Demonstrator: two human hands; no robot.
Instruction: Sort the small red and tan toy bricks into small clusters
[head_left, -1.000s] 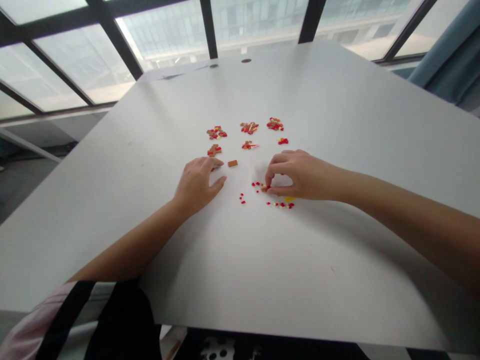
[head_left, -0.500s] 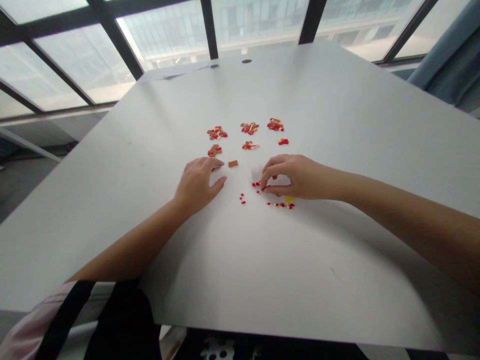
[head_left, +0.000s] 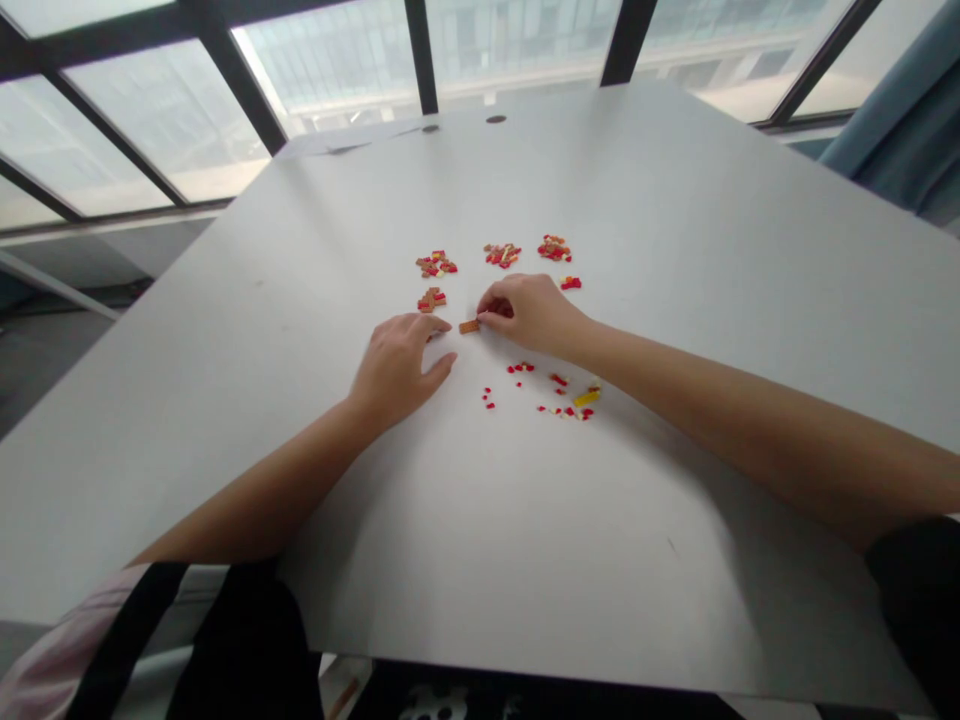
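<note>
A small brown building-block plate (head_left: 468,327) lies on the white table between my hands. My right hand (head_left: 529,312) has its thumb and fingertips pinched together at the plate's right end, covering that end. Whatever is between those fingertips is too small to make out. To the left of the plate rests my left hand (head_left: 397,365), thumb and fingers apart, holding nothing. Small red pieces (head_left: 520,368) are strewn in front of my right hand. A yellow piece (head_left: 587,398) lies among more red and pale bits further right.
Sorted heaps of blocks stand beyond my hands: a left heap (head_left: 436,264), a middle heap (head_left: 502,255) and a right heap (head_left: 555,248). Nearer are a small brown and red pile (head_left: 431,300) and a red cluster (head_left: 571,283). Windows border the white table (head_left: 480,560) at the back.
My right hand has moved left and away from me, from the loose red pieces to the brown plate. It now hides the small middle pile. My left hand has stayed put.
</note>
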